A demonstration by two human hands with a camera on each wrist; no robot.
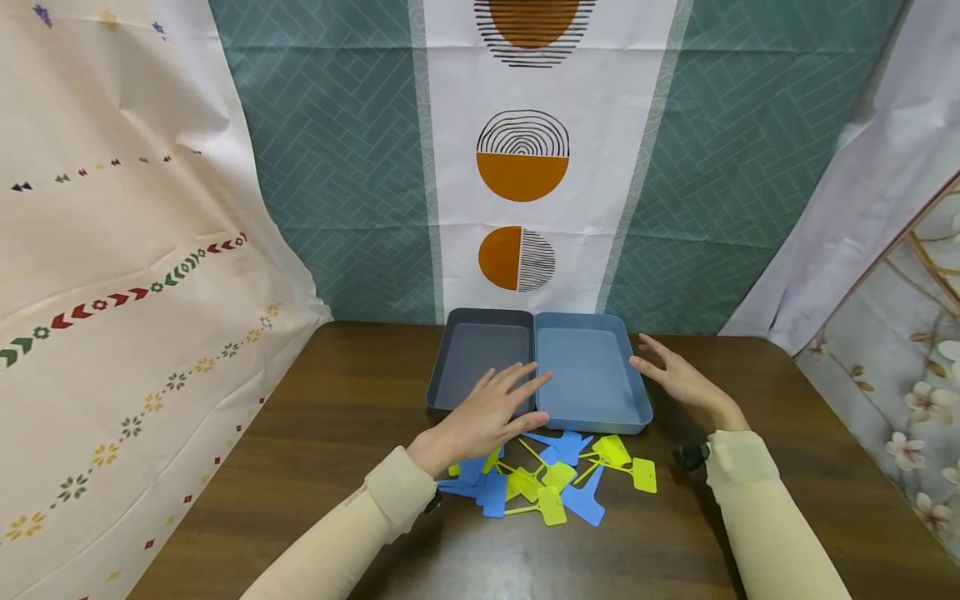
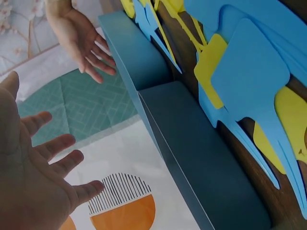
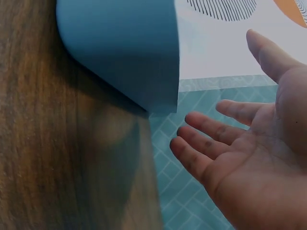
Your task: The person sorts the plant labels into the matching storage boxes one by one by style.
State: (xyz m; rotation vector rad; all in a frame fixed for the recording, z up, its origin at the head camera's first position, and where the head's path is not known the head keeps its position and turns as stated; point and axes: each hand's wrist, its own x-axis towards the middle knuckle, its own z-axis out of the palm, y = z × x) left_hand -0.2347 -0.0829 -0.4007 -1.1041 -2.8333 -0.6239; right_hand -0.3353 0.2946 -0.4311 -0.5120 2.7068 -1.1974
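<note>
Two shallow trays stand side by side, a dark grey one (image 1: 487, 342) on the left and a blue-grey one (image 1: 585, 367) on the right. My left hand (image 1: 487, 412) hovers with spread fingers over the front of the dark tray, holding nothing. At the outer right side of the blue-grey tray my right hand (image 1: 682, 379) hangs with loosely extended fingers, also empty. In front of the trays lie several blue tags (image 1: 585, 500) and yellow-green tags (image 1: 551, 506), mixed and overlapping; my left hand and wrist hide part of them.
The brown wooden table (image 1: 337, 400) reaches back to a green and white patterned cloth (image 1: 337, 167). A cream cloth (image 1: 150, 292) hangs at the left, and a flowered cloth (image 1: 900, 375) at the right.
</note>
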